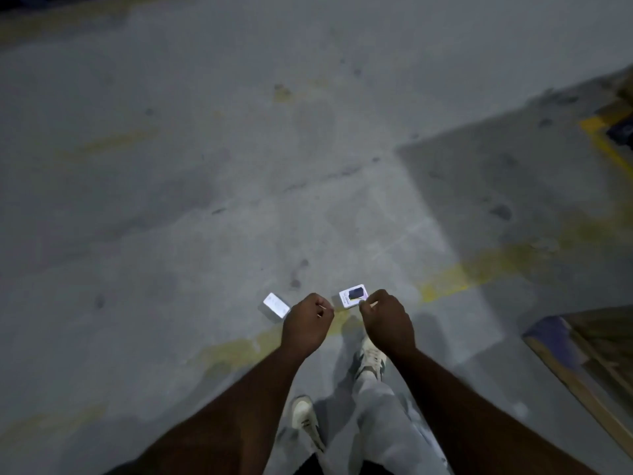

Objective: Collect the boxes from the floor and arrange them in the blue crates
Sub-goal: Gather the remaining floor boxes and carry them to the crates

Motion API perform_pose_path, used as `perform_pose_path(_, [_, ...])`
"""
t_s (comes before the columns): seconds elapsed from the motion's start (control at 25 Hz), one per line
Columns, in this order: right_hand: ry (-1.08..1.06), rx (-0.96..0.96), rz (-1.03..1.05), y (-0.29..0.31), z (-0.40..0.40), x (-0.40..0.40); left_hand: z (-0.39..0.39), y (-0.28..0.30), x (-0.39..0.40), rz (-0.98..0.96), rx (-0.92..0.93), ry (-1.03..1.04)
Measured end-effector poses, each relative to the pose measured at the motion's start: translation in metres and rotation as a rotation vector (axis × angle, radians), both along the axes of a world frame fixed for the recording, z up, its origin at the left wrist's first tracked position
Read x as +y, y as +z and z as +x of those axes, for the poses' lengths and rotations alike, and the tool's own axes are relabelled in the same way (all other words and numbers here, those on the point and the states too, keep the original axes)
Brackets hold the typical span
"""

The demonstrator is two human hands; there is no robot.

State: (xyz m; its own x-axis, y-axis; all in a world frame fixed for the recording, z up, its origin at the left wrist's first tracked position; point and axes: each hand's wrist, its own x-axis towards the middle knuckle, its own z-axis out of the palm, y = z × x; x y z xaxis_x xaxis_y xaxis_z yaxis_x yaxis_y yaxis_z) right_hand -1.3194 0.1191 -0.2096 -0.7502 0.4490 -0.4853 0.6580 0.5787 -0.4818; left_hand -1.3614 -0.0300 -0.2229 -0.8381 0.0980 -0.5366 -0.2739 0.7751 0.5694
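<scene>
Grey concrete floor (239,149), stained and scuffed, dim light. Worn yellow painted lines (479,272) cross it near bottom centre and right; fainter yellow streaks at upper left. Brighter patch of light at centre, darker angular shadow (513,173) to right. Wooden pallet (589,365) at right edge, partly out of view. Dark object at far right, blurred.

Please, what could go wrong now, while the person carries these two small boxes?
1. Each box is held only at the fingers: the plain white box in the left hand, the printed box in the right hand. Either could slip and fall.
2. The floor is dim, and a wooden edge lies low on the right: a possible trip.
3. No blue crate is in view.
</scene>
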Motion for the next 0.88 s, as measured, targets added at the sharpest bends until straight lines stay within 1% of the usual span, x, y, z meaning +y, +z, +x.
perform_pose_path(0.12, [0.01, 0.002, -0.052, -0.066, -0.043, 0.017, -0.04, -0.056, 0.028, -0.005, -0.047, 0.031])
perform_pose_path(0.24, [-0.048, -0.063, -0.091, -0.173, -0.087, 0.043, -0.084, -0.153, 0.064, -0.022, -0.089, 0.058])
perform_pose_path(0.28, [-0.072, -0.073, -0.102, -0.174, -0.09, 0.047, -0.086, -0.155, 0.064, -0.014, -0.103, 0.061])
perform_pose_path(0.4, [-0.138, -0.146, -0.105, -0.277, -0.115, 0.057, -0.104, -0.253, 0.079, -0.032, -0.189, 0.031])
perform_pose_path(0.44, [-0.166, -0.169, -0.094, -0.323, -0.121, 0.06, -0.11, -0.3, 0.082, -0.032, -0.192, 0.008])
perform_pose_path(0.48, [-0.208, -0.183, -0.099, -0.329, -0.126, 0.063, -0.116, -0.304, 0.08, -0.042, -0.202, -0.002])
perform_pose_path(0.56, [-0.307, -0.226, -0.102, -0.404, -0.13, 0.061, -0.119, -0.374, 0.084, -0.038, -0.256, -0.041])
perform_pose_path(0.64, [-0.424, -0.297, -0.125, -0.473, -0.134, 0.056, -0.12, -0.438, 0.08, -0.026, -0.27, -0.03])
perform_pose_path(0.68, [-0.507, -0.317, -0.145, -0.48, -0.136, 0.058, -0.122, -0.442, 0.08, -0.01, -0.258, -0.025])
perform_pose_path(0.76, [-0.641, -0.386, -0.181, -0.536, -0.139, 0.048, -0.119, -0.487, 0.074, -0.007, -0.286, -0.027])
perform_pose_path(0.84, [-0.773, -0.394, -0.214, -0.582, -0.146, 0.039, -0.119, -0.521, 0.067, -0.004, -0.288, -0.033])
perform_pose_path(0.88, [-0.832, -0.378, -0.219, -0.591, -0.151, 0.042, -0.121, -0.523, 0.068, 0.012, -0.278, -0.036])
